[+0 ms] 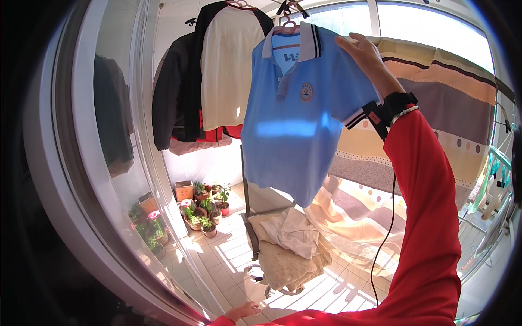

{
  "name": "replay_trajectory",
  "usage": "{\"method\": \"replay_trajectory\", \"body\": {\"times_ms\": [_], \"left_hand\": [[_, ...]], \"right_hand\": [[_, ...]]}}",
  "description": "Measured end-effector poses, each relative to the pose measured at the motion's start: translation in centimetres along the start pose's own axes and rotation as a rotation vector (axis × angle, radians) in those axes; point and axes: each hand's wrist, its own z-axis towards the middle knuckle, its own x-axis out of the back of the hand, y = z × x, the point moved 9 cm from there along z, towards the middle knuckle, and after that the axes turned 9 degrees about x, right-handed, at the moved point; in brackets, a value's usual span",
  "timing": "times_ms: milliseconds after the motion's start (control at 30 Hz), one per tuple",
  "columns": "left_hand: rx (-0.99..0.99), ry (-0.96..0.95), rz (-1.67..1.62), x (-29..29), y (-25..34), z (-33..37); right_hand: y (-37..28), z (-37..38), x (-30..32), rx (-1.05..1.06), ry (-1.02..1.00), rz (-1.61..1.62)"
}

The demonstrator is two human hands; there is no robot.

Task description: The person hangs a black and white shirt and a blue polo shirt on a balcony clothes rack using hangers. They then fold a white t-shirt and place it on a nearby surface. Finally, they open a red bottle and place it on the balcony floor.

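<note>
The blue shirt [288, 130] is in front of you, upright on its pink hanger [288, 26], below the rack. As I judge, the hanging part is done: its collar sits around the hanger, and the front falls rather flat. How much is left, I cannot tell. Your right hand [365, 53] is at the shirt's right shoulder, thumb stretched out; whether the fingers pinch the cloth is not clear. Your left hand [243, 311] is low and near, its fingers loosely bent, with nothing seen in them. To the left hang a pale top [225, 70] and a dark jacket [174, 92]; to the right, a striped cover [435, 108]. Below, a chair bears beige cloth [285, 266]. Potted plants [206, 209] stand farther left on the sunlit tile floor [225, 271], and bright windows [421, 24] close the far side.
</note>
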Motion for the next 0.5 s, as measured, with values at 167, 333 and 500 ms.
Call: {"method": "replay_trajectory", "body": {"times_ms": [167,333,500], "left_hand": [[-0.048,-0.023,-0.061,-0.7,-0.8,1.3],[-0.120,-0.072,-0.034,-1.4,-1.9,2.9],[-0.070,-0.173,0.041,-2.7,-3.6,3.6]], "right_hand": [[2.6,-5.4,-2.0,-0.121,-0.292,0.235],[4.3,-9.8,-1.6,-0.158,-0.274,0.050],[4.2,-13.3,-2.2,-0.244,-0.348,0.069]]}}
